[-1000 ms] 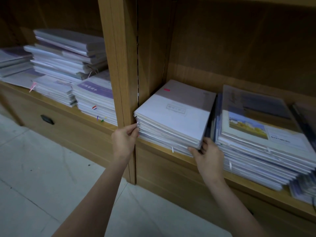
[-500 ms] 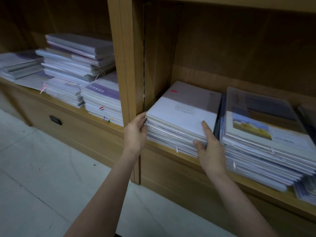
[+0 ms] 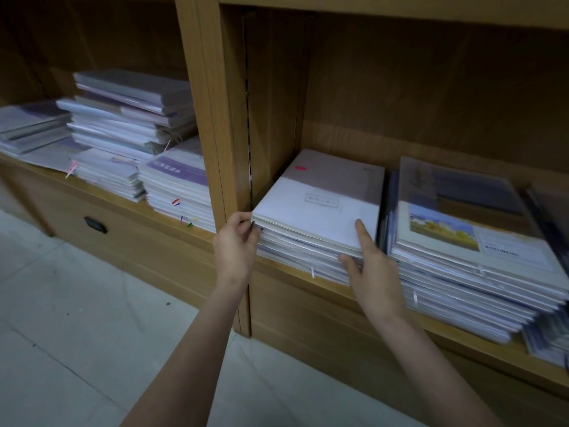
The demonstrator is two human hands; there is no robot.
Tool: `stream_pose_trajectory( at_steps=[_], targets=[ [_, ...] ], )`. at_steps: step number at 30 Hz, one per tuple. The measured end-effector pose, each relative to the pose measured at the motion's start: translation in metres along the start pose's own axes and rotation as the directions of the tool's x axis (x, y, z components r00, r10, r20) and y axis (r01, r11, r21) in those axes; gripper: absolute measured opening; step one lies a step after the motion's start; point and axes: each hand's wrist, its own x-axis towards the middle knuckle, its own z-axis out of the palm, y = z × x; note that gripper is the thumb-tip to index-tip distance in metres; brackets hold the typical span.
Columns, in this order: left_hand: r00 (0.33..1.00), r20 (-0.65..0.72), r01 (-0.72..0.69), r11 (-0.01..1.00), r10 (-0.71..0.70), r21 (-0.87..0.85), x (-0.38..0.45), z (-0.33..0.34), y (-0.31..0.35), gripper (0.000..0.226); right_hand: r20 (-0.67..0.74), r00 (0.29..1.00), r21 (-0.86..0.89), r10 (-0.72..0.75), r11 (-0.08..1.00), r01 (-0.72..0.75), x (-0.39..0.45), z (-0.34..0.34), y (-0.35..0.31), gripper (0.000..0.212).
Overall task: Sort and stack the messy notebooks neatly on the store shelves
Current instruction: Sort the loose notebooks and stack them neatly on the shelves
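Notebooks (image 3: 320, 217) in the near-left stack are gripped at both front corners: left hand (image 3: 237, 245) fingers curl round the left corner, right hand (image 3: 374, 266) pinches the right corner, forefinger now laid on the cover. Stack sits on the shelf (image 3: 295, 272) against the upright (image 3: 212, 118). Since a second ago both hands closed in; squaring appears under way.
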Motion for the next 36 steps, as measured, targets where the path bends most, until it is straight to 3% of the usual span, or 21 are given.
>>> stream_pose_trajectory(
  at_steps=[3, 7, 10, 21, 24, 26, 32, 36],
  targets=[
    [0.998, 0.061, -0.009, 1.000, 0.009, 0.002, 0.004, -0.004, -0.001, 0.026, -0.008, 1.000, 0.002, 0.020, 1.000, -0.020, -0.001, -0.001, -0.004, 0.074],
    [0.969, 0.246, -0.007, 1.000, 0.009, -0.009, 0.013, -0.013, 0.000, 0.059, -0.082, 0.997, 0.009, 0.008, 1.000, -0.008, -0.003, -0.001, -0.007, 0.072],
    [0.944, 0.330, 0.030, 0.997, -0.006, -0.069, 0.016, -0.020, 0.001, 0.049, -0.105, 0.994, 0.043, 0.007, 0.999, -0.002, -0.004, -0.003, -0.006, 0.066],
    [0.985, 0.171, -0.009, 1.000, 0.010, -0.008, 0.018, -0.014, 0.004, 0.043, -0.110, 0.992, -0.013, 0.055, 0.998, -0.057, -0.003, -0.006, -0.009, 0.067],
    [0.974, 0.228, -0.004, 1.000, 0.002, 0.008, 0.019, -0.017, 0.003, 0.048, -0.061, 0.997, -0.075, 0.044, 0.996, -0.048, -0.004, -0.007, -0.009, 0.077],
    [0.962, 0.274, -0.023, 0.999, 0.013, 0.031, 0.017, -0.017, 0.001, 0.055, -0.067, 0.997, -0.094, 0.036, 0.995, -0.042, -0.005, -0.007, -0.007, 0.074],
    [0.988, 0.141, -0.073, 0.995, 0.064, 0.062, 0.012, -0.011, -0.001, 0.050, -0.079, 0.997, -0.085, 0.016, 0.996, -0.022, -0.006, -0.006, -0.004, 0.066],
    [0.986, 0.134, -0.105, 0.992, 0.094, 0.072, 0.012, -0.011, -0.002, 0.048, -0.086, 0.996, -0.093, 0.009, 0.996, -0.017, -0.007, -0.006, -0.005, 0.065]
  ],
)
